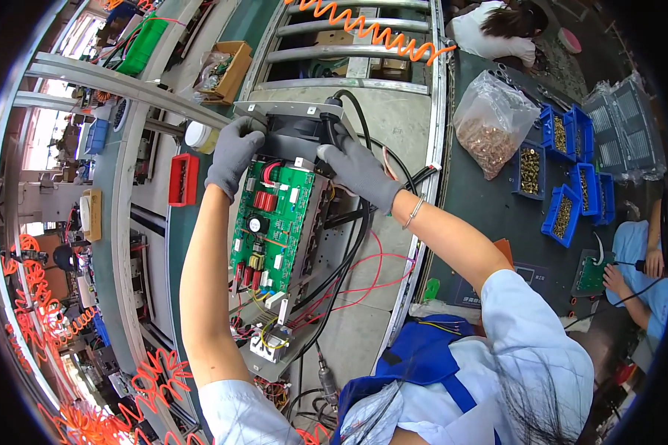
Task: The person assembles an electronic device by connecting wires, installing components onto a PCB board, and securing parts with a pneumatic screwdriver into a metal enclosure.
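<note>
Both my hands wear grey gloves and hold a fan unit [295, 129], black within a grey metal frame, at the far end of an electronic assembly. My left hand [234, 154] grips the frame's left end, thumb bent over it. At the right end my right hand [360, 170] closes on the frame beside a thick black cable [360, 111]; some of its fingertips are hidden. A green circuit board [278, 222] with red, white and black components lies on the assembly, nearer to me. Metal parts and loose wires show at its near end.
Metal rollers [349, 53] lie beyond, with an orange coiled hose [371, 30] above. On the right bench are a bag of small copper-coloured parts [490, 130] and blue bins of fasteners [529, 170]. A red bin [182, 180] sits left. A co-worker's hand [614, 279] is far right.
</note>
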`<action>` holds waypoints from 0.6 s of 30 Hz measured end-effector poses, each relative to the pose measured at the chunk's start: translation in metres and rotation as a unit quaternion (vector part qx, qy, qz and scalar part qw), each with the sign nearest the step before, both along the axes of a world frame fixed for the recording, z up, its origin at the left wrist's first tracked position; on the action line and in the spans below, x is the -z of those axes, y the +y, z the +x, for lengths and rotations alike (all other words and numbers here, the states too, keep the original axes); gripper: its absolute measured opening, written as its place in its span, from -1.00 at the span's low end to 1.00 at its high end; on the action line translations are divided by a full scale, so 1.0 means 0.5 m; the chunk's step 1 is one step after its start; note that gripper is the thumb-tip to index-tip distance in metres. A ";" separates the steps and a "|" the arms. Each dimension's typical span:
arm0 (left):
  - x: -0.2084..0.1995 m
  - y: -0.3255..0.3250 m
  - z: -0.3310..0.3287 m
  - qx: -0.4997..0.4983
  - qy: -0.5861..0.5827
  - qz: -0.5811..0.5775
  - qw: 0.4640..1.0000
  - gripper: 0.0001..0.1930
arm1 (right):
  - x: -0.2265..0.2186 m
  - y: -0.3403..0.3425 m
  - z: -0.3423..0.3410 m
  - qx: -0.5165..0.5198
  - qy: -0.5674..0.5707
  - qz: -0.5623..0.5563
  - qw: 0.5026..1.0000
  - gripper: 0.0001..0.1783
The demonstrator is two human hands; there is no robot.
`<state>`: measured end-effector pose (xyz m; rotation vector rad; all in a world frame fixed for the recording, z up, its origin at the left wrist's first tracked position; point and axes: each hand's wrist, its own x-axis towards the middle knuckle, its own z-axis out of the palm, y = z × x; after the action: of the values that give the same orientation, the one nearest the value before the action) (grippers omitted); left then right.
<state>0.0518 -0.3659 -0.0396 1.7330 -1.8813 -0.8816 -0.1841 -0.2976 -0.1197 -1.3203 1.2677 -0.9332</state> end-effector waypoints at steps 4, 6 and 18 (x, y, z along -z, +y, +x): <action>-0.034 0.009 -0.049 0.020 -0.185 -0.012 0.982 -0.67 | -0.018 0.004 -0.026 -0.042 0.022 0.035 0.998 -0.33; -0.016 0.014 -0.035 0.016 -0.171 -0.055 0.984 -0.66 | -0.018 0.002 -0.024 -0.057 -0.004 0.032 0.998 -0.34; -0.017 0.029 -0.032 0.119 -0.248 -0.232 0.933 -0.67 | -0.013 -0.003 -0.019 -0.073 0.026 -0.003 0.997 -0.36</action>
<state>0.0358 -0.3516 -0.0312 1.5335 -2.4126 -0.0289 -0.1936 -0.2990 -0.1130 -1.4297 1.1903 -0.8050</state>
